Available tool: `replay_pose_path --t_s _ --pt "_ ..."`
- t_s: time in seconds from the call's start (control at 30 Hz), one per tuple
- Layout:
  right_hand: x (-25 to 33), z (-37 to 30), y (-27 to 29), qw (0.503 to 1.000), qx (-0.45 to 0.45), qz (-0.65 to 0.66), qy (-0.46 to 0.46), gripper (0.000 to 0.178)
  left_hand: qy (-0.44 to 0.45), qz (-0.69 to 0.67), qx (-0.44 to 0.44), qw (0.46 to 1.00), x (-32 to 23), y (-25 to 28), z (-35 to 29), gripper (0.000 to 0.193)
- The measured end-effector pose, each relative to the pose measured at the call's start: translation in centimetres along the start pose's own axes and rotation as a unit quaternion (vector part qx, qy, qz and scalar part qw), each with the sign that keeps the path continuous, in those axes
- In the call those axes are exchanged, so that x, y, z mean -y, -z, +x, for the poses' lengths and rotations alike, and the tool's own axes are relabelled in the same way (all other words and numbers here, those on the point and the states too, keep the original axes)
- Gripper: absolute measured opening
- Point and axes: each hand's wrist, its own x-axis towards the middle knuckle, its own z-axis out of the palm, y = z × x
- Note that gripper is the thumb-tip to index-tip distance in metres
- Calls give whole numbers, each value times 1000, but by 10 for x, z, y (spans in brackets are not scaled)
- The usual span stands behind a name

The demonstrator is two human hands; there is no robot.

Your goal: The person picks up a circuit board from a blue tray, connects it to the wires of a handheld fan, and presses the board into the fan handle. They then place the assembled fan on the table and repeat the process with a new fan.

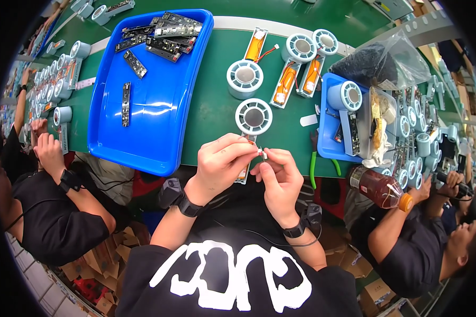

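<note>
Close in front of me, my left hand [225, 161] pinches the end of a thin lead with a small white plug [260, 152]. My right hand [276, 179] meets it fingertip to fingertip, its thumb and forefinger closed on a small piece that is mostly hidden. Just beyond the fingers lies a pale blue round fan-like unit [253, 117] with a grey centre, its handle partly covered by my hands. Another such unit [245, 77] lies behind it, its open handle showing an orange battery [256, 45] and loose wires.
At left stands a blue tray [153, 150] with several narrow black circuit boards [135, 63]. More fan units [300, 48] lie beyond. To the right are a smaller blue bin [328, 145], green-handled pliers [313, 169], a drink bottle [378, 187] and a plastic bag [381, 61]. People sit on both sides.
</note>
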Motion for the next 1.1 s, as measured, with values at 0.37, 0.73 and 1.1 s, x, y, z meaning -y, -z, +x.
replay_pose_path --t_s 0.37,0.73,1.1 --pt "6 4 -5 996 -18 77 -51 23 -24 31 -4 999 2 2 2 19" --pt "8 5 -1 998 -12 33 -43 23 -70 72 15 995 0 2 3 20" --pt "14 10 -3 999 -6 -10 -48 24 -54 48 -9 997 5 1 -1 23"
